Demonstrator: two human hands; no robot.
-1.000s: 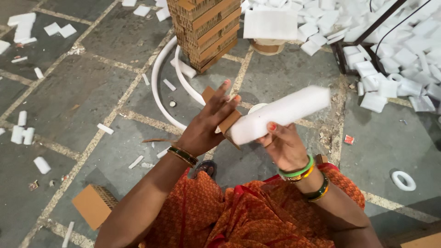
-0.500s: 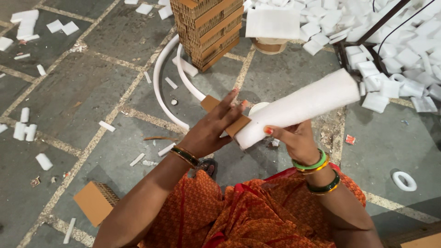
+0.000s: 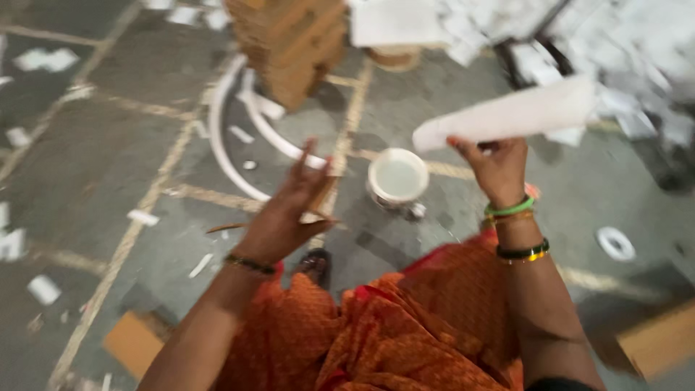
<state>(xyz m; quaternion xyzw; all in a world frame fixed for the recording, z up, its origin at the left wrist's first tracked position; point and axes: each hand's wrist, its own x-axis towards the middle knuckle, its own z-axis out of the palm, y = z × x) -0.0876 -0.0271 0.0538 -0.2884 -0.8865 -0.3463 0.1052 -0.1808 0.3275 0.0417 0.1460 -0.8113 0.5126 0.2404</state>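
My right hand (image 3: 499,168) pinches a white foam cylinder (image 3: 514,116), raised at right; my left hand (image 3: 289,213), fingers spread, touches a small brown piece (image 3: 323,194) near the white pot (image 3: 397,178).

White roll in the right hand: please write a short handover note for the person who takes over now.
Right hand holds the white roll up, tilted, clear of the floor.
Left hand is open, fingers spread, with a thin brown piece at its palm; picture blurred.
White bowl stands on the floor between the hands.
Done and left: cannot tell from this view.
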